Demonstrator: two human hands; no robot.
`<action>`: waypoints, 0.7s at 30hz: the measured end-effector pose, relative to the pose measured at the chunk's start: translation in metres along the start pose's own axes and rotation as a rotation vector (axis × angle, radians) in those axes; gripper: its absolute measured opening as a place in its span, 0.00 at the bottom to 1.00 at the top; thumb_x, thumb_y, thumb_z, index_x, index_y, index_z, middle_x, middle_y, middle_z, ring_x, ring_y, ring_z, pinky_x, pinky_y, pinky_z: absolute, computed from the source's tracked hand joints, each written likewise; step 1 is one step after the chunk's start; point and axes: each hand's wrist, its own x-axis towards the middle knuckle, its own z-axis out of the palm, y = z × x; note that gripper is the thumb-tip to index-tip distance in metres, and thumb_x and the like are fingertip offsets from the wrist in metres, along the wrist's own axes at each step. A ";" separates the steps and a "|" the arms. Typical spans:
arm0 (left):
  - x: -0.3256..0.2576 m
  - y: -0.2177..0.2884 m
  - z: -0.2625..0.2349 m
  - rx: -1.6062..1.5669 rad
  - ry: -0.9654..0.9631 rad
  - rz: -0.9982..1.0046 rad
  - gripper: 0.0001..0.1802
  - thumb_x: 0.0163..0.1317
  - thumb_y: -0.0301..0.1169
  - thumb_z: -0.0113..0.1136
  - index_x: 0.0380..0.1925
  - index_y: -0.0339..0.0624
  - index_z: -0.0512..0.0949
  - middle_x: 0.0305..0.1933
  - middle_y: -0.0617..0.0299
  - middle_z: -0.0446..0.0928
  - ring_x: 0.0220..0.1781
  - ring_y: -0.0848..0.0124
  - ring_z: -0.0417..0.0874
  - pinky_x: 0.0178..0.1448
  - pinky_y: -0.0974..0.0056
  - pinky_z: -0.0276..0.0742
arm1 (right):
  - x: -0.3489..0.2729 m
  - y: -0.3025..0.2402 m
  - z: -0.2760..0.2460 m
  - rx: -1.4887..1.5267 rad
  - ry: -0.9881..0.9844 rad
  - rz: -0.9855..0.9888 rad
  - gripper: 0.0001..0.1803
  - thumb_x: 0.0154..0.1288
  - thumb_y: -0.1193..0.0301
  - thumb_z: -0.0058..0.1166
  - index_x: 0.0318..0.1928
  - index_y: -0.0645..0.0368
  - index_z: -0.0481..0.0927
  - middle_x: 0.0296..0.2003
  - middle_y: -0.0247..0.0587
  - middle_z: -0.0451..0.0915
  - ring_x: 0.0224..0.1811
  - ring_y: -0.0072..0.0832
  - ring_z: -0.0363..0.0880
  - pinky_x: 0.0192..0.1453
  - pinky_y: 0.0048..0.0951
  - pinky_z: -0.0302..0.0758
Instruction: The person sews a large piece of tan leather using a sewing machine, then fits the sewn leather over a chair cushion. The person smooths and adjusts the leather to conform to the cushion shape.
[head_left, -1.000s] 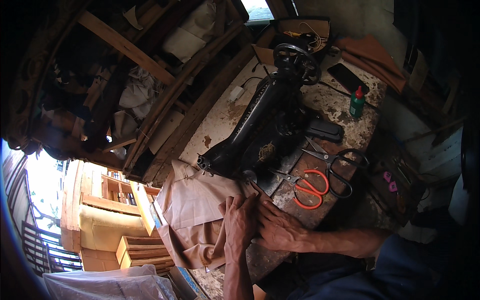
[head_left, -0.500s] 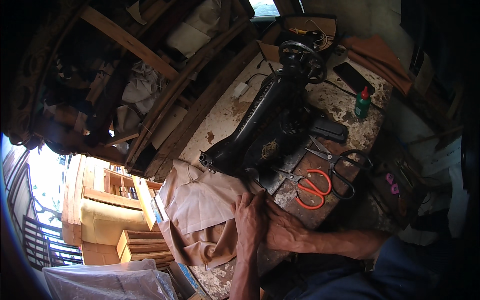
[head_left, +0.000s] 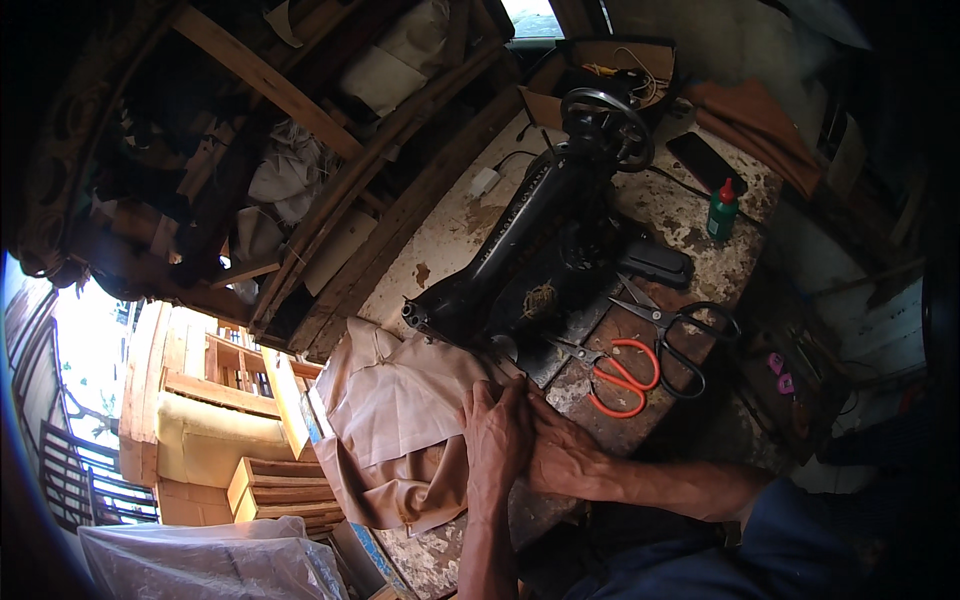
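A black sewing machine (head_left: 490,230) lies slantwise across the worn worktable, its needle end toward me. Under that end spreads a piece of pale tan and brown fabric (head_left: 400,405), bunched into folds at its near side. Close to the needle area, my left hand (head_left: 495,440) presses down on the fabric's right edge with bent fingers. Right beside it, touching it, my right hand (head_left: 565,455) is closed at the same edge, its fingertips partly hidden behind the left one. The needle and the stitch line cannot be made out.
Orange-handled scissors (head_left: 620,380) and black-handled scissors (head_left: 690,345) lie right of the machine. Farther off are a black case (head_left: 655,262), a green bottle with red cap (head_left: 722,210), a dark phone (head_left: 703,160) and a cardboard box (head_left: 540,105). Wooden shelving (head_left: 290,110) stands left.
The view has shifted very slightly. Both hands stay together at the fabric's edge, with little visible movement of the cloth.
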 end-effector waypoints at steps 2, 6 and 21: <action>0.003 -0.002 0.000 -0.006 0.004 0.000 0.19 0.72 0.33 0.61 0.60 0.51 0.86 0.53 0.45 0.76 0.62 0.45 0.76 0.68 0.42 0.69 | 0.003 0.002 0.003 0.000 0.035 0.001 0.29 0.69 0.60 0.52 0.64 0.63 0.85 0.66 0.57 0.82 0.79 0.57 0.68 0.90 0.62 0.41; 0.006 -0.005 -0.002 0.007 -0.010 0.003 0.19 0.72 0.34 0.61 0.61 0.50 0.85 0.55 0.44 0.75 0.63 0.45 0.76 0.68 0.41 0.69 | 0.007 0.002 0.007 0.028 0.020 0.001 0.29 0.69 0.61 0.52 0.64 0.63 0.85 0.66 0.57 0.82 0.79 0.54 0.69 0.90 0.61 0.42; 0.016 -0.022 0.014 -0.012 0.151 0.056 0.19 0.69 0.34 0.59 0.57 0.43 0.85 0.55 0.45 0.75 0.62 0.48 0.74 0.64 0.46 0.69 | 0.036 0.005 0.004 0.002 0.057 0.019 0.40 0.70 0.56 0.59 0.77 0.61 0.71 0.75 0.52 0.74 0.84 0.46 0.61 0.91 0.61 0.38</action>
